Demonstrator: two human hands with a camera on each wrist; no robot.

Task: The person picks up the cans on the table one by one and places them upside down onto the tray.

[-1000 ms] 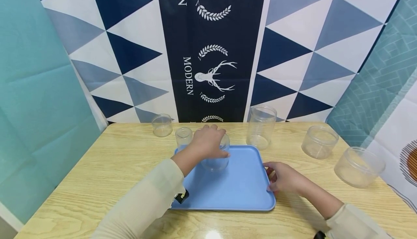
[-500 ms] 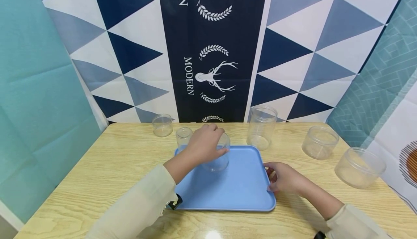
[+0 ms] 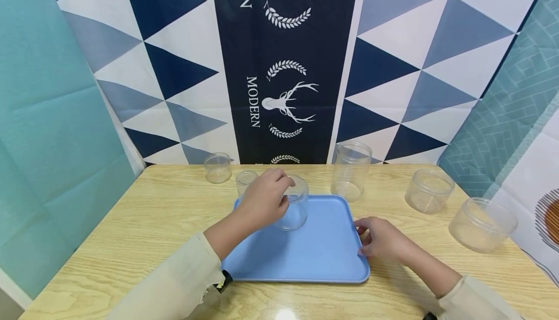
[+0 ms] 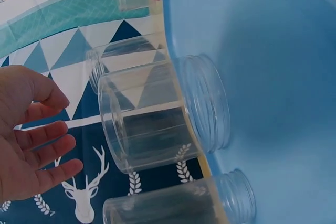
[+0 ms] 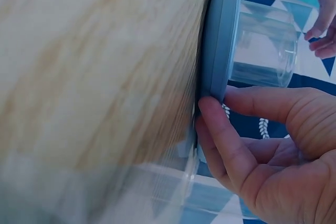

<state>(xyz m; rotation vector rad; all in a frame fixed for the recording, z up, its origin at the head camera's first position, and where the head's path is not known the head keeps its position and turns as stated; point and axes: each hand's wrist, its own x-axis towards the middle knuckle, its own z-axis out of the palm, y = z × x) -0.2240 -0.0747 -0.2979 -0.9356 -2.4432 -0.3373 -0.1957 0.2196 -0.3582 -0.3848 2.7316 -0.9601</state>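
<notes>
A wide clear plastic jar (image 3: 298, 208) stands upside down at the back of the blue tray (image 3: 319, 254); the left wrist view shows its threaded neck against the tray. Just apart from this jar is my left hand (image 3: 264, 199), its fingers loosely spread and holding nothing (image 4: 39, 135). To the jar's left stands a narrow clear jar (image 3: 244, 179), also neck down on the tray and partly hidden by the hand. My right hand (image 3: 381, 237) pinches the tray's right rim between thumb and fingers (image 5: 226, 140).
A tall clear jar (image 3: 351, 172) stands behind the tray's right corner. Two low wide jars (image 3: 429, 191) are on the table's right side. One small jar (image 3: 217, 168) sits at the back left. A patterned cloth (image 3: 284, 68) hangs behind the table (image 3: 131, 242).
My left hand has drawn back leftward off the wide jar, uncovering more of it. The jars and tray stay where they were, and my right hand keeps its hold on the rim.
</notes>
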